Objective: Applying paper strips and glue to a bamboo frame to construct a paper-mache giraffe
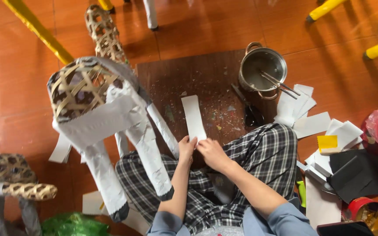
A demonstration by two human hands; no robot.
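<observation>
On the board: a long white paper strip [193,117] lies on the dark brown wooden board [171,78].
Left hand [186,149]: pinches the strip's near end.
Right hand [212,154]: pinches the same end, just beside.
Far right: a round metal pot [262,70].
Left: a woven bamboo animal frame partly wrapped in white paper [97,109].

You hold one strip of white paper [194,117], long and narrow with roughly straight edges, plain on its visible face. It lies nearly flat on the dark brown board [206,81] in front of your crossed legs, running away from you with its far end tilted slightly to your left. Its near end is pinched between your left hand [186,147] and your right hand [212,154], which meet at that edge.
</observation>
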